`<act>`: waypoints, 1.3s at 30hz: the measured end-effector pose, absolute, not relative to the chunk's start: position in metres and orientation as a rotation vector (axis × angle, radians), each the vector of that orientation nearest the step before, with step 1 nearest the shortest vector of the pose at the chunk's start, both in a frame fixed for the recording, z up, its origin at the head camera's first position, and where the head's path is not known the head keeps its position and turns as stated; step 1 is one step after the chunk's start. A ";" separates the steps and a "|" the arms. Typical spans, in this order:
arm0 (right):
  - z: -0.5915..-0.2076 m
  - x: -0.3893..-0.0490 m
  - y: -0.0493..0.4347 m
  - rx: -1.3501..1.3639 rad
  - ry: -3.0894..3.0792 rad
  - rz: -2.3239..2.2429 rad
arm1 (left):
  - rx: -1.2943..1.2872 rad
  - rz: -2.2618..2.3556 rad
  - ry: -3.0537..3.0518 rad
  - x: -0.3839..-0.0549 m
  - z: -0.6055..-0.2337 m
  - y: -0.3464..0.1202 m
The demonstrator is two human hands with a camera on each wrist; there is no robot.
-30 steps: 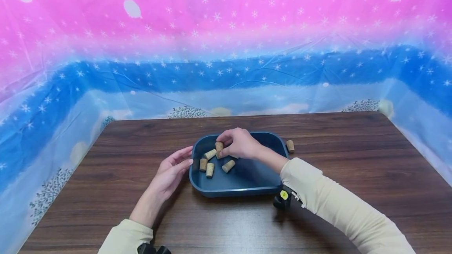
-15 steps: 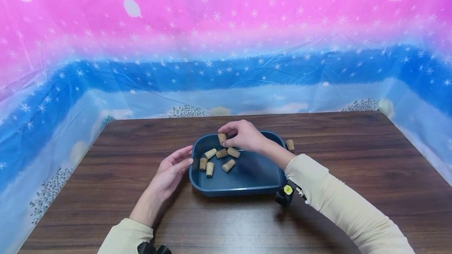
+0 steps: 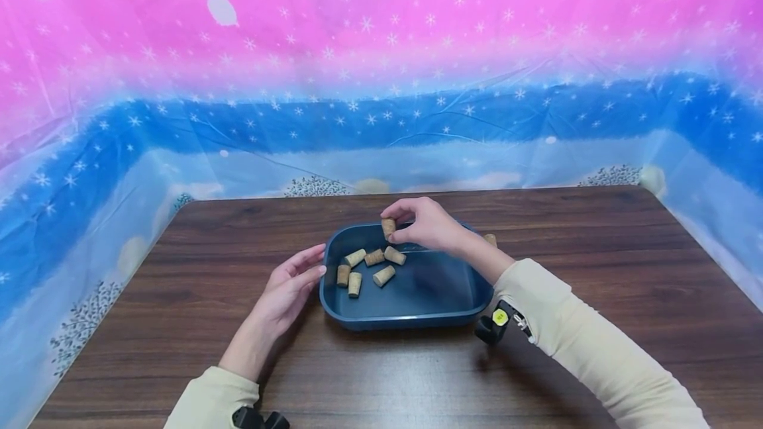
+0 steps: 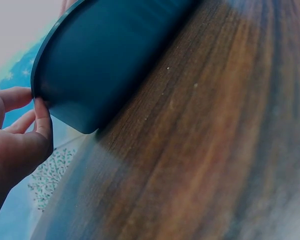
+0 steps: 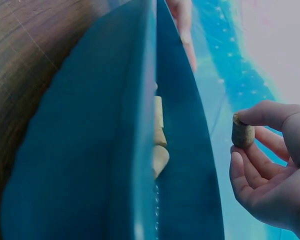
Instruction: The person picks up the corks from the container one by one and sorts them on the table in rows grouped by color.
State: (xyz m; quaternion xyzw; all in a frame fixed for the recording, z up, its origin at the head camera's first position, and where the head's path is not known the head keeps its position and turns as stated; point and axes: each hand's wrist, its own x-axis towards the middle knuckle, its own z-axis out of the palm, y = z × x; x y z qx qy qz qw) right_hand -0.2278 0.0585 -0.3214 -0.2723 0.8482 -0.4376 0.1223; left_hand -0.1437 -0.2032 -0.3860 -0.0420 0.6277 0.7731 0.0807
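Note:
Between thumb and fingertips, my right hand (image 3: pixel 430 225) pinches a cork stopper (image 3: pixel 388 229) above the far rim of a dark blue tray (image 3: pixel 411 318). The right wrist view shows this cork (image 5: pixel 243 134) held by its two ends, apart from the tray wall (image 5: pixel 190 150). My left hand (image 3: pixel 290 290) rests its fairly straight fingertips against the tray's left end; in the left wrist view the thumb and a finger touch the rim (image 4: pixel 36 62). Several corks (image 3: pixel 374 257) lie grouped in the left half of the tray.
Another cork (image 3: pixel 490 239) sits on the brown wooden table (image 3: pixel 238 237) just right of the tray, partly hidden by my right forearm. A printed pink and blue cloth (image 3: pixel 381 124) hangs around the table's back and sides. Black wrist cameras (image 3: pixel 492 327) sit by both sleeves.
My right hand has lifted its cork from among the others, up and to the right toward the far rim. Corks it was covering now show. The left hand has stayed at the tray.

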 end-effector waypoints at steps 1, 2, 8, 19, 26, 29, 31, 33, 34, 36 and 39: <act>-0.321 -0.228 0.060 -0.788 2.483 -1.274 | -0.125 2.314 1.877 -0.144 -0.386 -0.203; -0.320 -0.228 0.062 -0.789 2.487 -1.273 | -0.123 2.316 1.877 -0.144 -0.386 -0.203; -0.317 -0.230 0.072 -0.806 2.491 -1.253 | -0.119 2.321 1.872 -0.144 -0.386 -0.203; -0.315 -0.235 0.098 -0.833 2.478 -1.228 | -0.121 2.318 1.881 -0.144 -0.385 -0.202; -0.318 -0.238 0.116 -0.812 2.507 -1.208 | -0.120 2.317 1.882 -0.144 -0.385 -0.202; -0.318 -0.239 0.123 -0.791 2.518 -1.211 | -0.120 2.317 1.877 -0.143 -0.385 -0.203; -0.319 -0.239 0.128 -0.769 2.521 -1.221 | -0.121 2.317 1.875 -0.143 -0.385 -0.203; -0.319 -0.239 0.133 -0.743 2.527 -1.226 | -0.122 2.311 1.877 -0.143 -0.385 -0.203; -0.320 -0.239 0.136 -0.731 2.528 -1.229 | -0.127 2.310 1.876 -0.143 -0.384 -0.203; -0.320 -0.240 0.142 -0.704 2.531 -1.235 | -0.134 2.308 1.876 -0.142 -0.384 -0.202; -0.322 -0.241 0.150 -0.673 2.541 -1.240 | -0.143 2.305 1.881 -0.142 -0.384 -0.202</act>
